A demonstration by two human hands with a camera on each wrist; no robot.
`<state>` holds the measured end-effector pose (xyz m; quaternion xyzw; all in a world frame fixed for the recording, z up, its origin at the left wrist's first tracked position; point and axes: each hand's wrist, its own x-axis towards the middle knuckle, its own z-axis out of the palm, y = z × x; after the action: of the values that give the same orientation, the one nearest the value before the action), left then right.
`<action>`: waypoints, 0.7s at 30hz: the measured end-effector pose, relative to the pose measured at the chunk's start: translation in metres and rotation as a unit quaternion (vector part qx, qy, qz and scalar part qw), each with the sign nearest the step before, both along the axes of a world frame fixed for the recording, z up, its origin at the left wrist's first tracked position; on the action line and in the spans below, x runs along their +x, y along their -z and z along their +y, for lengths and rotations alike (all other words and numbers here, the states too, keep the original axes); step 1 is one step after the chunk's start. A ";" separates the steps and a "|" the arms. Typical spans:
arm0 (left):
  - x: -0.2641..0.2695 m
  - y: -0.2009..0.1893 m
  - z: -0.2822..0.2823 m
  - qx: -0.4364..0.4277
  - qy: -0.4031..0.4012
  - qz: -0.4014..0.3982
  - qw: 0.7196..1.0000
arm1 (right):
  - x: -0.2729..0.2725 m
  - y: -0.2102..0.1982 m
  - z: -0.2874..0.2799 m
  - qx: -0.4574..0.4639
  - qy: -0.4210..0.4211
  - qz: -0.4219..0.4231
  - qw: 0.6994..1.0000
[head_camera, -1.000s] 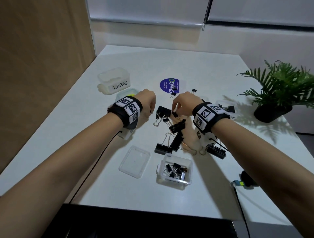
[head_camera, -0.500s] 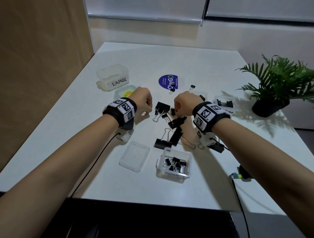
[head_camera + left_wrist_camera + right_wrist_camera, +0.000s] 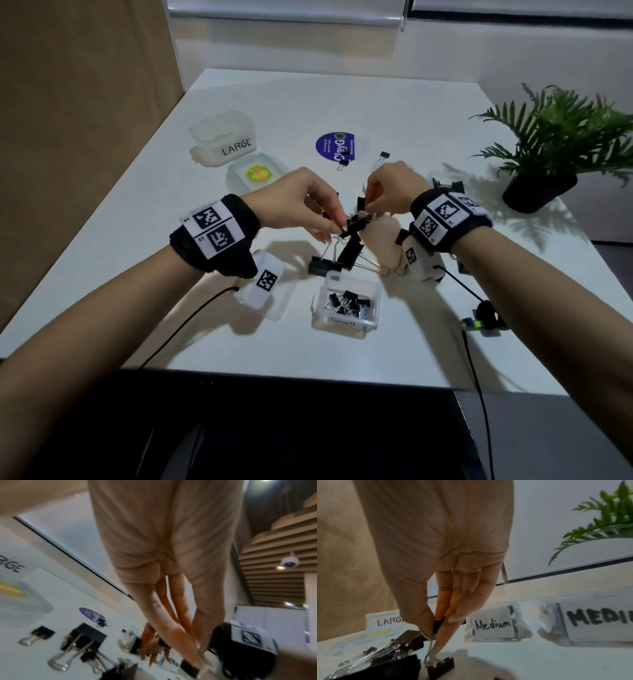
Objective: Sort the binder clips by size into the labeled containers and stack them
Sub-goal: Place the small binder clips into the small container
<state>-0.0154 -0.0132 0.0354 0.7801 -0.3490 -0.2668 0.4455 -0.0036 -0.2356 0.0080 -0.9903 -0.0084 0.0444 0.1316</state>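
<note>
- Head view, lower centre: clear container marked "Small" on the white bench, holding a cluster of small black binder clips; its lid flat just left of it, partly under the left wrist.
- Upper left of the same view: empty-looking tub labelled "LARGE", with a lid bearing a yellow-green sticker just below and right of it.
- Centre: loose pile of large clips with silver wire handles, just above the Small container; two tiny clips further up beside a purple round sticker.
- Left hand reaching into the top of the pile, fingers pinched on a black clip; right hand opposite, fingertips closed on a small clip.
- Potted plant at the right edge.
- Left wrist view, blurred: left hand with fingers extended down to a black clip at the bottom edge; exact hold unclear here. Large clips at lower left, never seen from this low angle in the head view.
- Right wrist view: right hand with thumb and fingers pinching a small black clip whose wire handle hangs to another clip below.
- Only here: two containers labelled "Medium" and "MEDIUM" at right, contents not discernible.
</note>
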 end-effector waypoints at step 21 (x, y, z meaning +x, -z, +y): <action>0.027 0.016 0.021 0.052 -0.167 -0.139 0.975 | -0.077 -0.049 0.012 0.238 -0.148 0.233 0.931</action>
<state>0.0120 0.0076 0.0199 0.8787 -0.2577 -0.0954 0.3903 -0.0806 -0.2233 0.0567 -0.8794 -0.1339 0.2895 0.3535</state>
